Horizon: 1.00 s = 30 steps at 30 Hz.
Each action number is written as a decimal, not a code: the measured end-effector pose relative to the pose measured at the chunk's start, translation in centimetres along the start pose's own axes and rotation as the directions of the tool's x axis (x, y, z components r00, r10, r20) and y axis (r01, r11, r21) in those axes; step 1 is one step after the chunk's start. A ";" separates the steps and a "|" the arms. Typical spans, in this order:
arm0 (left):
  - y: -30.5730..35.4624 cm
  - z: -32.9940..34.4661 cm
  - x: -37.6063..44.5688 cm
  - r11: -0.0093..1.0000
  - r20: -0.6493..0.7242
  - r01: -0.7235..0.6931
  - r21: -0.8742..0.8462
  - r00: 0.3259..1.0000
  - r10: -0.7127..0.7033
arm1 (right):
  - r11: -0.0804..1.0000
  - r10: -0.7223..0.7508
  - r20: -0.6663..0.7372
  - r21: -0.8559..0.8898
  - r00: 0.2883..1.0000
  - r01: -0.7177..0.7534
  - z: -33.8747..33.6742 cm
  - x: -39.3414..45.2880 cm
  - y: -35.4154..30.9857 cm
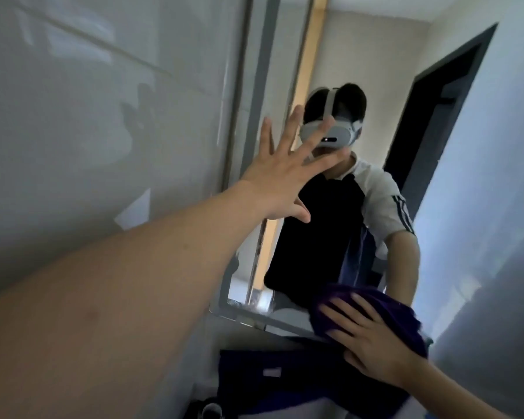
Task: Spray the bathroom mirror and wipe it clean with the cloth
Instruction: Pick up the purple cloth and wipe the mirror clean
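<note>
The bathroom mirror (324,71) fills the middle of the head view and reflects a person wearing a headset. My left hand (285,173) is spread flat, fingers apart, against the mirror's left side, holding nothing. My right hand (372,343) presses a purple cloth (406,316) flat against the mirror's lower right edge, fingers laid over the cloth. No spray bottle is in view.
A grey tiled wall (103,116) runs along the left. A pale wall (496,207) stands at the right. Below the mirror is a dark cabinet or basin unit (285,382). A dark doorway (436,116) shows in the reflection.
</note>
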<state>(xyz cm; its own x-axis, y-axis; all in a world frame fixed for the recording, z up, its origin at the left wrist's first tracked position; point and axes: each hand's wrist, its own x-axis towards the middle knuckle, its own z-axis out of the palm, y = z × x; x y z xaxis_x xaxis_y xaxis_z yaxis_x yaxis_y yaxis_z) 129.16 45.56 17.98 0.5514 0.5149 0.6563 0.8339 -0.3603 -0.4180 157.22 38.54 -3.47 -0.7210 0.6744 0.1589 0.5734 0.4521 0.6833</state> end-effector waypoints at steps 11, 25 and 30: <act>-1.6 -1.8 -1.2 0.988 0.112 -0.078 0.133 0.992 0.063 | 0.994 -0.108 -0.036 -0.022 0.993 0.108 -0.4 7.4 -3.7; -5.0 0.1 -4.1 0.952 0.162 -0.164 0.258 0.979 0.125 | 0.996 -0.020 -0.260 0.082 0.965 0.042 -7.8 19.7 -2.7; -5.0 0.1 -4.0 0.949 0.174 -0.172 0.265 0.976 0.129 | 0.967 0.148 -0.192 0.235 0.970 -0.100 -6.8 19.0 -5.2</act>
<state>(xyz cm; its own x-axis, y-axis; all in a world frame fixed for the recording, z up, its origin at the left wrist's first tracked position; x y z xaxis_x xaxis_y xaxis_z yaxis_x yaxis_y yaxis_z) 122.83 45.41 17.38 0.6493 0.5920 0.4775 0.7019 -0.2246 -0.6759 137.93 45.04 0.86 -0.6896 0.6090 0.3918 0.7183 0.5067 0.4768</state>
